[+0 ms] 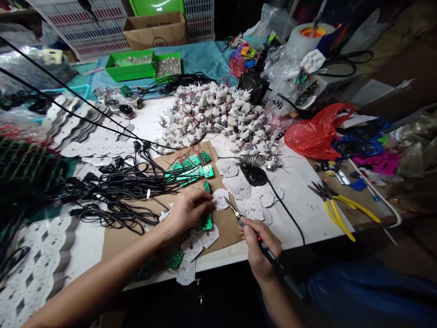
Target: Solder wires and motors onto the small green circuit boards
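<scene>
My right hand (261, 246) grips a black soldering iron (264, 248) with a small red light; its metal tip points up and left towards a round white perforated board (221, 199). My left hand (189, 207) is closed, thumb and fingers pinched together at the left edge of that board. What lies between these fingertips is too small to tell. Just below them is a green circuit board (206, 221), partly covered by the hand. More green circuit boards (194, 160) with thin red wires lie in a row on the cardboard sheet (225, 228).
A big heap of small white motor-like parts (218, 111) fills the back middle. Black cables (112, 187) are bundled at left. A soldering stand (252, 173) with a coil sits behind the iron. Yellow-handled pliers (336, 212), a red bag (316, 134) and loose white plates (262, 196) lie to the right.
</scene>
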Demonstrator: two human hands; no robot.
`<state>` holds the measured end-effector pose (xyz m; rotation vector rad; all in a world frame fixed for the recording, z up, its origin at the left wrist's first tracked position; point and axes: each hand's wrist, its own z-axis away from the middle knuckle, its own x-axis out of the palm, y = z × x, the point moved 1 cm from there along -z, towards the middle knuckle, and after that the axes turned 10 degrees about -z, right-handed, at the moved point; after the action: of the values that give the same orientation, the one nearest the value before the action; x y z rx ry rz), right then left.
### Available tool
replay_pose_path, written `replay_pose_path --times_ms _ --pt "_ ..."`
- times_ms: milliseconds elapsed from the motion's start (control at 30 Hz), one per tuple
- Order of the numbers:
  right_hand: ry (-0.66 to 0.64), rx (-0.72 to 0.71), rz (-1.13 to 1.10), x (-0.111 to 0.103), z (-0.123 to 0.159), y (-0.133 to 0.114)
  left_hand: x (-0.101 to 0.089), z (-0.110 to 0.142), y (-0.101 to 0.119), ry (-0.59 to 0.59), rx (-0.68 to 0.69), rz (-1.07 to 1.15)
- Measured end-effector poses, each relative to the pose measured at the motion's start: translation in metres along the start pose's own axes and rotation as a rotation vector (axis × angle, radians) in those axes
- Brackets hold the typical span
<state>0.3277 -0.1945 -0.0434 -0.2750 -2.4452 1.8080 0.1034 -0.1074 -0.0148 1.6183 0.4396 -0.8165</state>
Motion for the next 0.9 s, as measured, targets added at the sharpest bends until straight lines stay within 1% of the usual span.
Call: replay_pose_path --times_ms 67,167,267,300,367,467,567,733,900 --pt "-0.002 0.003 0.003 0.000 0.000 0.000 0.001 -0.001 -0.001 -0.035 -0.050 0.094" --pt "-0.008 0.005 0.014 -0.001 0.000 -0.002 0.001 -0.003 -0.002 -0.137 -0.126 0.234" --pt "-0.002 0.014 0.017 -0.001 -0.001 -0.003 0.001 -0.005 -0.001 -0.216 -0.207 0.286" --pt "0.000 0.018 0.017 -0.001 -0.001 -0.003 0.001 -0.005 -0.001 -0.226 -0.231 0.263" --pt "0.001 0.023 0.022 0.000 -0.001 -0.004 0.000 -0.006 0.000 -0.219 -0.259 0.150" --pt "0.001 0.020 0.042 0.003 -0.002 -0.006 -0.001 -0.008 0.002 -0.154 -0.250 -0.083" --pt "0.003 -0.002 0.051 0.007 -0.004 -0.008 0.001 -0.009 0.004 -0.123 -0.229 -0.220" --pt "-0.042 -0.062 0.083 0.016 -0.008 -0.008 0.005 -0.009 0.006 -0.112 -0.215 -0.275" --pt "-0.081 -0.097 0.095 0.017 -0.008 -0.006 0.008 -0.010 0.006 -0.102 -0.203 -0.292"
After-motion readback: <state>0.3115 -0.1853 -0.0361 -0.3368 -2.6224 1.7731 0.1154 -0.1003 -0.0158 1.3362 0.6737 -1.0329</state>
